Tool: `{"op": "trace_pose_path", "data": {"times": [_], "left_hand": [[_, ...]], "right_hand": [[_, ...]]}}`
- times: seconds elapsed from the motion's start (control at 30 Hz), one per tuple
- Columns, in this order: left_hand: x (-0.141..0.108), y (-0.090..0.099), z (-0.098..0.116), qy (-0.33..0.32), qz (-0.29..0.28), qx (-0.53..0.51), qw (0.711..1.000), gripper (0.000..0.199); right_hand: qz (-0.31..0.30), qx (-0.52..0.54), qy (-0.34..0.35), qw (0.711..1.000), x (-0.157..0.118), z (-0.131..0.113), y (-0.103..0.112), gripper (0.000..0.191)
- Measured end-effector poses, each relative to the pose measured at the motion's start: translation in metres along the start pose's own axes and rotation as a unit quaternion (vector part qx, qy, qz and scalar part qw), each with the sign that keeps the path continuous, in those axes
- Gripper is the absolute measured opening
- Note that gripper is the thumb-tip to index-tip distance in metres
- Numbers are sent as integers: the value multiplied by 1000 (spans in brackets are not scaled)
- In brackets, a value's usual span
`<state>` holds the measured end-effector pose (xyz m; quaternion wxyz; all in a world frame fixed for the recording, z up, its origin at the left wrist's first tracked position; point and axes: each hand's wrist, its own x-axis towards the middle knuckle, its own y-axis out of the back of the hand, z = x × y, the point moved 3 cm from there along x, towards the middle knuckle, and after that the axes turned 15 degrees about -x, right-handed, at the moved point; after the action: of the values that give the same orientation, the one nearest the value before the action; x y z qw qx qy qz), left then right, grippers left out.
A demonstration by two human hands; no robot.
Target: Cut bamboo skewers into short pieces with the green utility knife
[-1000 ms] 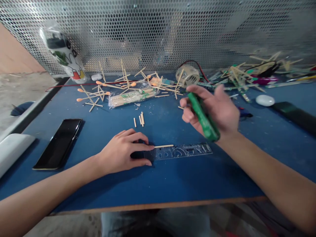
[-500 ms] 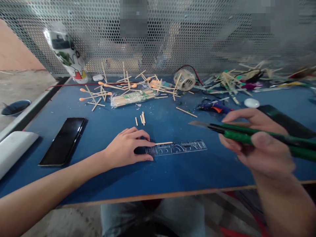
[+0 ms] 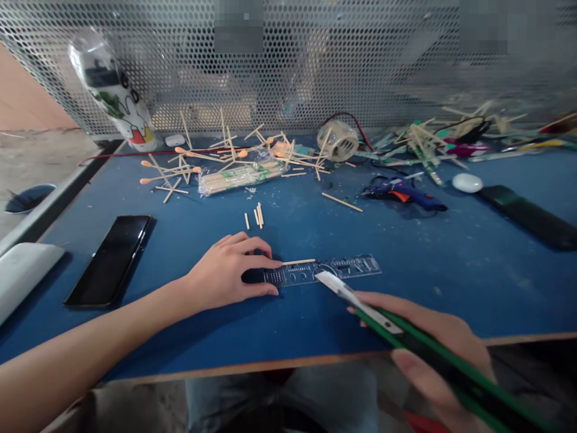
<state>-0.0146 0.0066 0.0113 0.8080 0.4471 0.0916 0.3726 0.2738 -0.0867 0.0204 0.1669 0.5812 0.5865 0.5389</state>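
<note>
My left hand (image 3: 234,267) rests on the blue tabletop, with its thumb and index finger closed about the left end of a clear plastic ruler (image 3: 356,267). Under the index fingertip, a short thin wooden stick (image 3: 300,261) lies along the ruler's upper edge. My right hand (image 3: 442,349) is wrapped around a green utility knife (image 3: 428,352). Its blade (image 3: 331,281) is out and points up and left, over the middle of the ruler, just below the stick's right end. Whether the blade touches the ruler I cannot tell. Several short cut stick pieces (image 3: 258,215) lie beyond my left hand.
Cotton swabs and stick pieces surround a bag of sticks (image 3: 243,177) at the back. A blue glue gun (image 3: 406,193), a white oval object (image 3: 467,183) and a dark flat case (image 3: 529,216) lie at right. A phone (image 3: 110,261) sits at left. Perforated metal (image 3: 288,72) stands behind.
My right hand has come down and to the left with the utility knife, so the blade is now over the ruler. My left hand stays in place on the stick and ruler.
</note>
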Motion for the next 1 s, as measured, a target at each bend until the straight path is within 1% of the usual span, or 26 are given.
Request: {"op": "trace_pose_path", "data": {"times": [0.03,0.07,0.13,0.2,0.3,0.5,0.6,0.8,1.0], "left_hand": [[0,0,0,-3,1,-1,1000,36],[1,0,0,-4,1,-2,1000,37],[1,0,-1,-2,-2,-6,1000,37],[2,-1,-1,1,-4,-8,1000,37],[3,-2,-1,2,-5,-7,1000,37],[4,-4,-3,0,-7,-6,1000,37],[4,-4,-4,-1,-7,-6,1000,37],[4,-4,-4,-6,-4,-8,1000,36],[4,-2,-3,0,2,-16,1000,36]], "right_hand": [[-6,-7,16,1000,0,-7,-6,33],[10,-16,19,1000,1,-12,-11,34],[21,-11,15,1000,4,-21,-21,34],[36,-11,33,999,7,-28,-29,40],[26,-30,60,997,7,-31,-37,46],[-15,-34,104,994,3,-34,-44,56],[-21,-30,113,993,4,-38,-46,55],[-16,-31,104,994,7,-45,-52,52],[-17,-36,100,994,7,-46,-55,51]]}}
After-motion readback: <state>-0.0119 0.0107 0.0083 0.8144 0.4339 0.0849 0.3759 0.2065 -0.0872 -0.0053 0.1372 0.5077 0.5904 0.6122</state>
